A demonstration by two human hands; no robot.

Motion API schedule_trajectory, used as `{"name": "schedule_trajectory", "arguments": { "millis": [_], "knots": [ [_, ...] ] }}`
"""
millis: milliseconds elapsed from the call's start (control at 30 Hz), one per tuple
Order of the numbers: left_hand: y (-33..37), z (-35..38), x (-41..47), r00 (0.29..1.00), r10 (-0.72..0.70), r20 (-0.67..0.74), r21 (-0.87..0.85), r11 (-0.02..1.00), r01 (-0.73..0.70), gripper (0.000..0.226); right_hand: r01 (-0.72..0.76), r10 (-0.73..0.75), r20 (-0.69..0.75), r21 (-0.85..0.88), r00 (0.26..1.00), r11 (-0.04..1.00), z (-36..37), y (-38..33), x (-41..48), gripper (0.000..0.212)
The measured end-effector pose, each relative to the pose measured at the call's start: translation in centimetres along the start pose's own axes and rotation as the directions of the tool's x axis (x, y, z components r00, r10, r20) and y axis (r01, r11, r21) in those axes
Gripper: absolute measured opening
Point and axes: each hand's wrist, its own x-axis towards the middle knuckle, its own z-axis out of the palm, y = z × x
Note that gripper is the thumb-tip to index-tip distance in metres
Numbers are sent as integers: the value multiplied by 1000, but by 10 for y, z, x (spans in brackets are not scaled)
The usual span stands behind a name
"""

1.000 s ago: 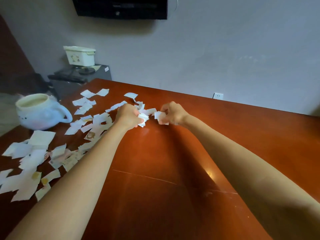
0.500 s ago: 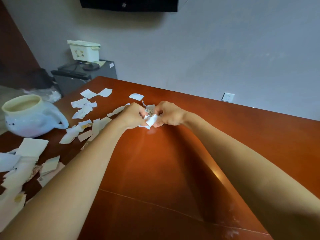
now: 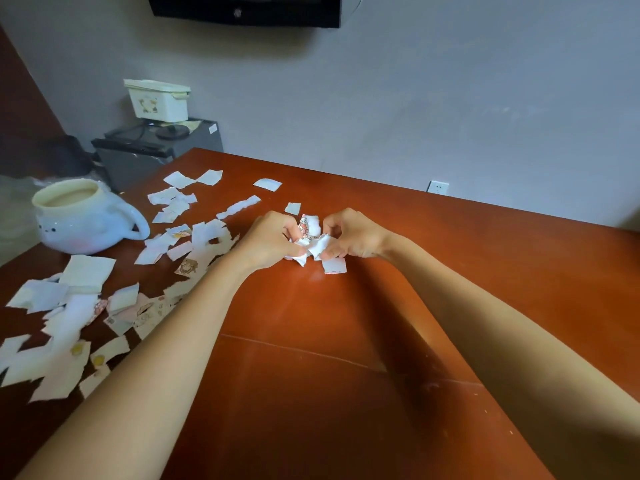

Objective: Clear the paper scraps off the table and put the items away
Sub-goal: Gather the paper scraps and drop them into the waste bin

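My left hand (image 3: 268, 240) and my right hand (image 3: 353, 233) meet over the middle of the red-brown table (image 3: 311, 393), both closed on one small bunch of white paper scraps (image 3: 313, 237). One scrap (image 3: 334, 265) lies flat just below my right hand. Several more white scraps (image 3: 176, 209) are scattered across the table's left side, some with cartoon prints, and a denser spread (image 3: 59, 327) lies near the left edge. A large white mug (image 3: 83, 218) with a face on it stands at the far left among the scraps, handle facing right.
Beyond the table's far left corner stands a grey cabinet (image 3: 138, 154) with a cream lidded box (image 3: 157, 100) on top. A dark screen (image 3: 246, 8) hangs on the grey wall, and a wall socket (image 3: 438, 186) sits just above the table's far edge.
My hands were apart, each with its own scraps; they have come together into one bunch. The view has shifted slightly.
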Motion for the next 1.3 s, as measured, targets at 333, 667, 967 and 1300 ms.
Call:
{"name": "schedule_trajectory", "arguments": {
  "millis": [333, 667, 967, 1300],
  "knots": [
    [31, 16, -53, 996, -30, -81, -16, 999, 29, 26, -61, 72, -47, 199, 996, 978, -11, 18, -89, 26],
    [40, 35, -101, 996, -91, 3, -6, 996, 91, 50, -170, 167, 33, 168, 985, 971, 2, 8, -137, 71],
    [34, 33, -98, 992, -123, -18, 127, 984, 124, 39, -250, 251, 60, -27, 966, 968, 6, -1, -103, 65],
    [48, 43, -73, 990, -139, -4, 196, 971, 137, 39, -217, 217, -21, -184, 976, 959, 10, 3, -86, 49]
  ]
}}
